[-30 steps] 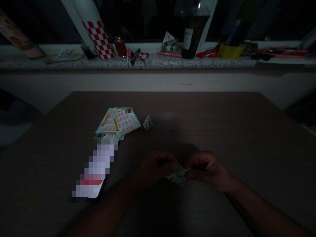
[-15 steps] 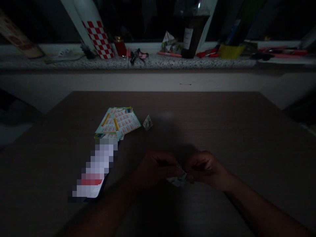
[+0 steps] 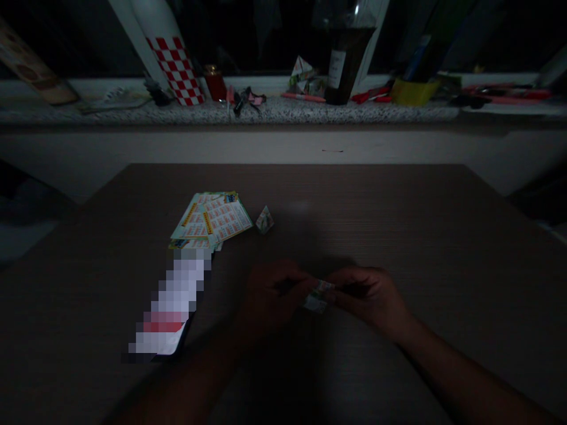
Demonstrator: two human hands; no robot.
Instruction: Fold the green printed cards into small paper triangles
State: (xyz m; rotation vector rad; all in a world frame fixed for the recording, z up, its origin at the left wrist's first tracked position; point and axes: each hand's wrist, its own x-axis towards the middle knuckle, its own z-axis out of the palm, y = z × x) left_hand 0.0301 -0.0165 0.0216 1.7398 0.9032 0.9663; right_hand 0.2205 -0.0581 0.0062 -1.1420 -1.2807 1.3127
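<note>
Between my two hands is a small folded piece of printed paper (image 3: pixel 315 303), pale with green and red marks. My left hand (image 3: pixel 277 295) pinches its left side between thumb and fingers. From the other side, my right hand (image 3: pixel 370 298) grips its right edge in a pinch. Fingertips cover part of the paper, and dim light hides its exact folds. Beyond my hands, a small folded paper piece (image 3: pixel 265 221) stands on the table, pointed at the top. Beside it on the left lies a fanned stack of printed cards (image 3: pixel 225 219).
A phone (image 3: pixel 177 301) with a blurred-out screen lies left of my left hand on the wooden table (image 3: pixel 398 212). Along the granite windowsill (image 3: pixel 274 115) stand a red-and-white checkered bottle (image 3: pixel 177 71), a dark jar (image 3: pixel 348 65), a yellow holder (image 3: pixel 414 92) and several pens.
The held paper has turned and moved slightly up and away from me, showing more of its printed face. My right fingers have shifted left onto it.
</note>
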